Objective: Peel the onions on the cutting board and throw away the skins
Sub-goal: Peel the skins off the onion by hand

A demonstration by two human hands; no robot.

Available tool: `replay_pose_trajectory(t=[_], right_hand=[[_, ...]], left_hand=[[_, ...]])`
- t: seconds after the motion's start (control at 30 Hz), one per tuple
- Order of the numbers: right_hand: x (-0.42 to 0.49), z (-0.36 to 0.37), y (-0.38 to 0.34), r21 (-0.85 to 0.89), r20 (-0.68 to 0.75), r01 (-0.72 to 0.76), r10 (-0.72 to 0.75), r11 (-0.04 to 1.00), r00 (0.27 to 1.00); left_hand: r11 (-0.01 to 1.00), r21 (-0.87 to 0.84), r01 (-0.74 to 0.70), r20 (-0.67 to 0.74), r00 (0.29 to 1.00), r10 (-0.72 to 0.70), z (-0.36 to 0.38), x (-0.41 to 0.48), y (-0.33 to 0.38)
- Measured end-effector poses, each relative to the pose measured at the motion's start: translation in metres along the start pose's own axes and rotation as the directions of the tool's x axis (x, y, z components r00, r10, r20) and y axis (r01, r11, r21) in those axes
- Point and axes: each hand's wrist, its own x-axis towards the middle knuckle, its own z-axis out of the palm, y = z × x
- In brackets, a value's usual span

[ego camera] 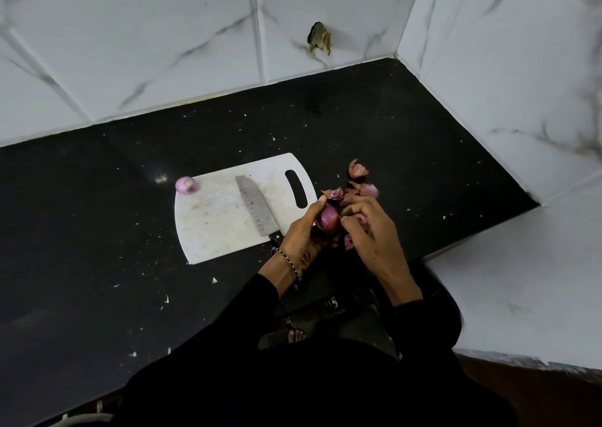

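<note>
Loose onion [185, 185] sits on the far-left corner of the cutting board [215, 224], partly over the edge. Knife [257, 210] lies flat on the board, blade away from the person, handle end under the left wrist. Board is on a black counter [97, 231]. Left hand [301, 234], bracelet [286, 262] on the wrist, is curled round the held onion [327, 218], just off the board's right edge, above the counter. Right hand [371, 231] has its fingers curled, tips pinching at that onion's right side. Skins [358, 182] are piled on the counter just right of the board, beyond the hands.
</note>
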Motion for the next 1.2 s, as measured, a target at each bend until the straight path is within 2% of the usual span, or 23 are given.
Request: replay_pose_trajectory(t=[0.2,0.5,0.63,0.77,0.87,0.97,1.1,1.2], right_hand=[[-0.001,0.002,-0.004,-0.014,0.02,0.018,-0.018,1.0,1.0],[-0.003,0.002,-0.001,0.072,0.005,0.012,-0.013,0.997,1.0],[-0.002,0.002,0.001,0.084,-0.035,0.021,-0.018,0.996,0.999],[-0.002,0.002,0.001,0.133,-0.114,-0.056,0.072,0.99,0.991],[0.001,0.001,0.004,0.089,-0.27,-0.12,0.14,0.989,0.953],[0.004,-0.002,0.01,0.082,-0.359,-0.18,0.197,0.98,0.912],[0.005,-0.004,0.018,-0.039,-0.359,-0.223,0.195,0.974,0.913],[0.004,-0.002,0.02,-0.102,-0.344,-0.185,0.14,0.977,0.929]], left_hand=[[1.0,0.022,-0.013,-0.026,1.0,0.013,-0.002,0.003,0.001],[1.0,-0.017,-0.003,-0.074,0.997,0.001,-0.002,0.008,-0.002],[0.999,-0.034,0.017,-0.116,0.993,-0.021,-0.005,0.012,-0.001],[0.998,-0.033,0.057,-0.148,0.987,-0.062,-0.008,0.013,0.001],[0.997,-0.012,0.074,-0.151,0.986,-0.075,-0.009,0.011,0.001],[0.996,-0.017,0.083,-0.138,0.987,-0.085,-0.009,0.012,0.002],[0.996,-0.021,0.084,-0.131,0.988,-0.086,-0.009,0.012,0.002],[0.997,0.0,0.08,-0.094,0.992,-0.08,-0.009,0.012,0.0]])
